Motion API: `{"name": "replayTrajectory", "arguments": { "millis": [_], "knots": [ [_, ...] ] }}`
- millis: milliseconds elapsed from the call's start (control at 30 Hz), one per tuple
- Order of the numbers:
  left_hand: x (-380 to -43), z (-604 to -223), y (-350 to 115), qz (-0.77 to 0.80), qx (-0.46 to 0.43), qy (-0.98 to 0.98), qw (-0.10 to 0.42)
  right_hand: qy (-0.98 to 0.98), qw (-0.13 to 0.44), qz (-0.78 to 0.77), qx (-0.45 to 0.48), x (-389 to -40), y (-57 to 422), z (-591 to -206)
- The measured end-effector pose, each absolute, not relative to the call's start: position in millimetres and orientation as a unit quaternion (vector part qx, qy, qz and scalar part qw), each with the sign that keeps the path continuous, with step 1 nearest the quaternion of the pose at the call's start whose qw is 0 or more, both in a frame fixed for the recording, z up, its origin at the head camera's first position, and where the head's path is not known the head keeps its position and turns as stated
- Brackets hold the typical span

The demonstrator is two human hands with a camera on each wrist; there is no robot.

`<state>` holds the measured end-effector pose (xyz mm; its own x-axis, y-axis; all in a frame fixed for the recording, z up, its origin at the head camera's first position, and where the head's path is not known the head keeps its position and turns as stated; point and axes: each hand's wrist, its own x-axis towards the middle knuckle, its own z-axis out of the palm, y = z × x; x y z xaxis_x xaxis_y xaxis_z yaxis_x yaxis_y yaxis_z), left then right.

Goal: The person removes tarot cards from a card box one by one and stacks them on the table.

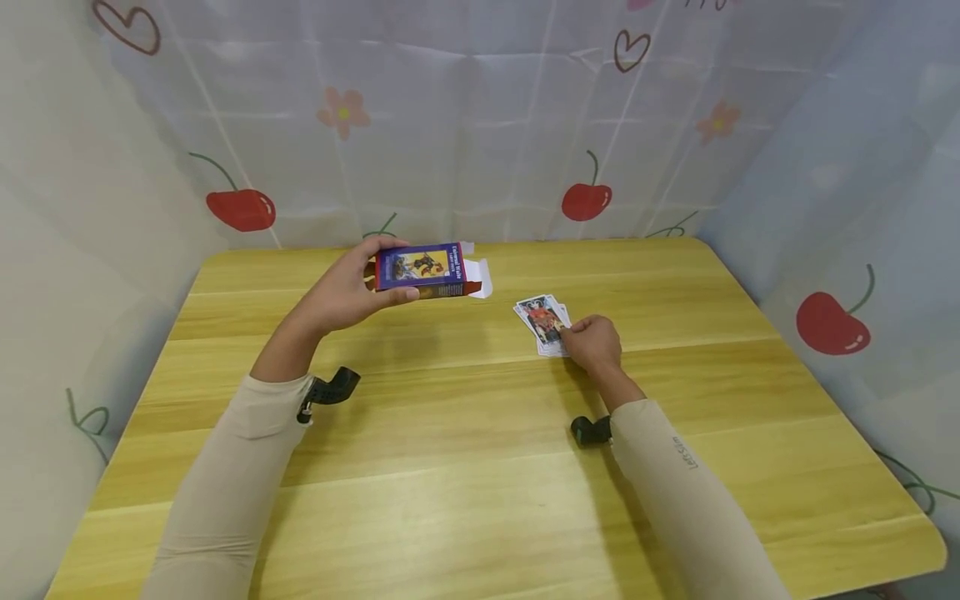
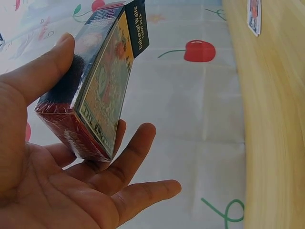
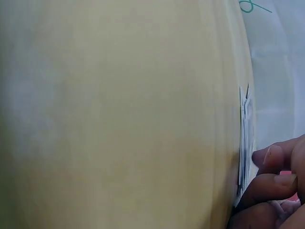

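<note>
A dark blue tarot card box [image 1: 414, 272] is gripped by my left hand [image 1: 339, 287], thumb on the near side and fingers behind. It is raised above the table, picture side up, with its white end flap [image 1: 478, 275] standing open to the right. In the left wrist view the thumb presses one side of the box [image 2: 102, 78], and the two outer fingers stick out loosely. A small, uneven pile of tarot cards [image 1: 542, 315] lies on the table, a red figure on top. The curled fingertips of my right hand [image 1: 596, 342] pinch its near right edge.
The wooden table [image 1: 420, 492] runs back to a white curtain [image 1: 450, 150] printed with cherries, flowers and hearts. More of this cloth hangs at both sides. Black wrist mounts [image 1: 333, 387] jut inward from beige sleeves [image 1: 232, 467].
</note>
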<state>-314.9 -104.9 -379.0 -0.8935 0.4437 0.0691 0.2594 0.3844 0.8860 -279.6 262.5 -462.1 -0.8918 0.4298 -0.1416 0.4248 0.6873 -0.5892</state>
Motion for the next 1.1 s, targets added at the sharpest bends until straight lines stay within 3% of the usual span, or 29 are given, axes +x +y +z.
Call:
{"name": "replayTrajectory", "arguments": {
  "millis": [133,300,567,833,1100],
  "knots": [
    [-314,-379,-105,0.510,0.214,0.828,0.089,-0.907,0.028,0.362,-0.212,-283,261,-461],
    [-315,-379,-105,0.507,0.220,0.829,0.089,-0.868,0.067,0.483,-0.091,-287,241,-439],
    [-314,-379,-106,0.511,0.221,0.825,0.092,-0.829,0.045,0.554,0.054,-294,185,-386],
    [-315,-381,-105,0.520,0.225,0.819,0.093,-0.832,-0.059,0.549,0.044,-306,154,-367],
    [-315,-380,-104,0.523,0.225,0.817,0.092,-0.852,-0.112,0.510,-0.024,-314,144,-363]
  ]
}}
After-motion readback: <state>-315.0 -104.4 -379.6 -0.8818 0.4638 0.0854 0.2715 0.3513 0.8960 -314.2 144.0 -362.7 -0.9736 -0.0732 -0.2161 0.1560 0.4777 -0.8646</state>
